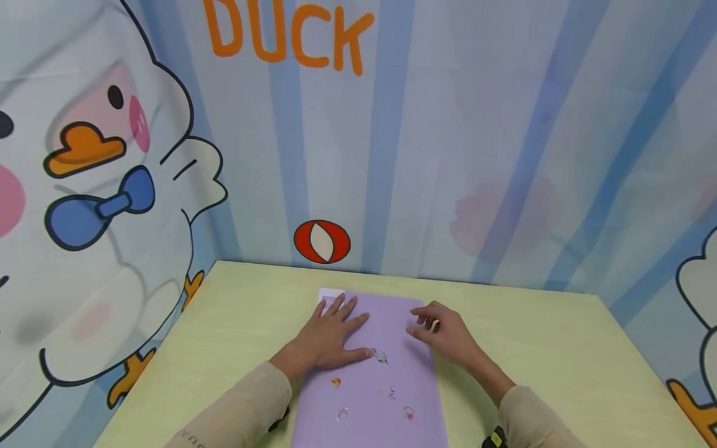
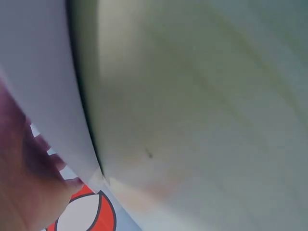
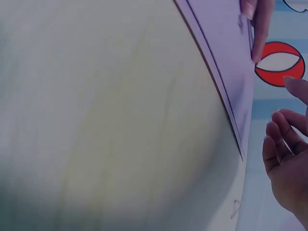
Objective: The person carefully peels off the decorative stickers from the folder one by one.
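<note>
A purple sheet point(image 1: 389, 326) lies lengthwise on the table, with several small flower-like pictures point(image 1: 392, 393) on its lower half. At its far left corner a bit of white paper point(image 1: 329, 293) sticks out. My left hand point(image 1: 330, 339) rests spread over the sheet's upper left part, its thumb beside one of the pictures. Close to the upper right edge is my right hand point(image 1: 448, 333), its fingers loosely bent with nothing between them. The right wrist view shows two layered edges along the purple sheet point(image 3: 226, 53), with my right hand point(image 3: 288, 178) beside it.
The pale yellow table point(image 1: 532, 348) extends on both sides of the sheet. Behind it hangs a blue-striped cloth point(image 1: 437, 155) with duck drawings and a red-and-white ball point(image 1: 322, 241). Dark bands show at both cuffs.
</note>
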`<state>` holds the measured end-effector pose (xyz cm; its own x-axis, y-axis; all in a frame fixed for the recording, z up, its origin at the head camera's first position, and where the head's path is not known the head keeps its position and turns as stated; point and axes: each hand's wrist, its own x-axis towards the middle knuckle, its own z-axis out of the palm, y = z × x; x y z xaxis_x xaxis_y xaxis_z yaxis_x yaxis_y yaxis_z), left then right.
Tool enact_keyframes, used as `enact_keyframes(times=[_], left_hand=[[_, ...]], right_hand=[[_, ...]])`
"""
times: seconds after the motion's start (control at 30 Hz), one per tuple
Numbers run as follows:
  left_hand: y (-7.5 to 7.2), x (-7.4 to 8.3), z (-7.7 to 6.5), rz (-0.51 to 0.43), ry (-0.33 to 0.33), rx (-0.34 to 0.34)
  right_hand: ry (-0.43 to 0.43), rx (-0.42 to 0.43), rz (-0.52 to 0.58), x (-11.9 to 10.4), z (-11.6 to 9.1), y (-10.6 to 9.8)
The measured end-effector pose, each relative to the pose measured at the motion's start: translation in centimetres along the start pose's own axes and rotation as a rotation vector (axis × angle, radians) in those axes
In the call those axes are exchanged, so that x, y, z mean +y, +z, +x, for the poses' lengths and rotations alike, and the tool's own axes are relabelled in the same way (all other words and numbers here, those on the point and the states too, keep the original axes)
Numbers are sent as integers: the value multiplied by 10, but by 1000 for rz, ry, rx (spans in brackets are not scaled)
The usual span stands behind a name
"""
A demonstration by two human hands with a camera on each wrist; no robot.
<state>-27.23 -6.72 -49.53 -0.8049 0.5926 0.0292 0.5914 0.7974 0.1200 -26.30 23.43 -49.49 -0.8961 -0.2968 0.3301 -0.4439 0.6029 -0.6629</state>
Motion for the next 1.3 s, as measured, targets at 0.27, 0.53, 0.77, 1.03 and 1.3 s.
enact_keyframes(times=[0.27, 0.53, 0.77, 1.03, 1.3], left_hand=[[-1, -8, 0, -29, 33, -6], [5, -21, -5, 22, 42, -19], [7, -23, -4, 49, 52, -36], [8, -22, -6, 83, 44, -49], [10, -21, -5, 87, 39, -51]], right_hand=[[-44, -140, 48, -7, -4, 19], [-83, -253, 47, -15, -4, 31], [-122, -308, -24, -22, -5, 36], [-186, -318, -89, -24, -3, 40], [-211, -334, -114, -24, -4, 40]])
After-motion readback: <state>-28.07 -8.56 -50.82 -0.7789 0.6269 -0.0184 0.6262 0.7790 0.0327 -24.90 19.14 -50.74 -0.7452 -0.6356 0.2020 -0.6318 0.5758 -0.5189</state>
